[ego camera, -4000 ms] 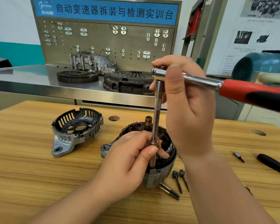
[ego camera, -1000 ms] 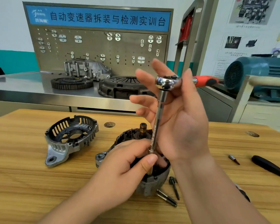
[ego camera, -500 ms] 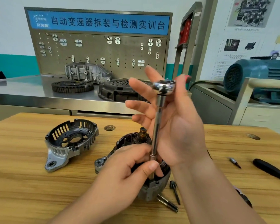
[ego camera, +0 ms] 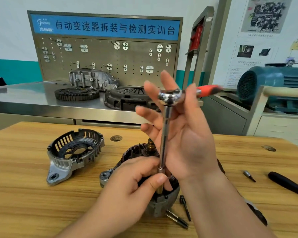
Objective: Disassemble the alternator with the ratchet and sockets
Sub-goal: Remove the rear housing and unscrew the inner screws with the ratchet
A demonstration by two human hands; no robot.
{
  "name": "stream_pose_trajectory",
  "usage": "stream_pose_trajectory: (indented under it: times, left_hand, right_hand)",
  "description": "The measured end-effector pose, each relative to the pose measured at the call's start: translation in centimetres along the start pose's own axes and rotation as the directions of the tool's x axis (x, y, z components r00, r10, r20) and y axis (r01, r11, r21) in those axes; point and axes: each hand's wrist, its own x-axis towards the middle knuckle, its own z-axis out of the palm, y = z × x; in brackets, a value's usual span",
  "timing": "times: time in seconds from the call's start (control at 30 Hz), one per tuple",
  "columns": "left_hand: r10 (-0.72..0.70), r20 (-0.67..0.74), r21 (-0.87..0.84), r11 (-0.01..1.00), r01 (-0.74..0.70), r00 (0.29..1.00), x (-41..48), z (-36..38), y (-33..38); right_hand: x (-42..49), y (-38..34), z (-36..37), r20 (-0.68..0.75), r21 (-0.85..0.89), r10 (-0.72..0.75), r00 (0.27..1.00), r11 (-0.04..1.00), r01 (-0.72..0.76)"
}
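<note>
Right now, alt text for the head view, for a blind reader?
The left hand pinches the lower end of a ratchet extension standing upright in the alternator on a wooden table; the right hand, fingers spread, touches the ratchet head. An end cover lies left, loose bolts right.

left hand (ego camera: 132, 182) pinches extension (ego camera: 165, 138) | right hand (ego camera: 187, 143) splayed against ratchet (ego camera: 169, 97)

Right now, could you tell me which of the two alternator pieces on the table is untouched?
The slotted end cover on the left: it lies alone, while the left hand pinches the ratchet bar standing in the other piece.
</note>
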Motion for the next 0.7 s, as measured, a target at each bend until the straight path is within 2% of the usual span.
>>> stream_pose_trajectory:
  times: [0.1, 0.17, 0.27, 0.4, 0.6, 0.7]
  left_hand:
    - [-0.028, -0.024, -0.012, 1.000, 0.028, 0.999, 0.05, 0.13, -0.02]
    - [-0.040, -0.059, -0.012, 0.999, 0.040, 0.997, 0.06, 0.21, -0.01]
    - [-0.032, -0.050, -0.026, 0.999, 0.031, 0.998, -0.02, 0.18, -0.05]
    - [0.036, -0.017, 0.028, 0.999, -0.036, 0.999, 0.00, 0.07, 0.00]
    - [-0.033, -0.054, -0.045, 0.999, 0.030, 0.998, -0.01, 0.27, -0.17]
    - [-0.042, -0.051, -0.045, 0.998, 0.040, 0.998, 0.01, 0.31, -0.28]
  right_hand:
    - [0.04, -0.41, 0.39, 0.036, -0.052, -0.120, 0.992, 0.991, 0.121]
    - [0.07, -0.58, 0.37, 0.043, -0.048, -0.127, 0.991, 0.990, 0.129]
    - [0.07, -0.59, 0.10, 0.038, 0.013, -0.033, 0.999, 0.999, 0.032]
    - [-0.04, -0.25, 0.03, 0.014, -0.040, 0.090, 0.996, 0.995, -0.090]
    - [0.08, -0.50, 0.54, 0.041, -0.110, -0.124, 0.991, 0.986, 0.128]
    - [0.11, -0.57, 0.27, 0.041, -0.048, -0.081, 0.996, 0.995, 0.083]
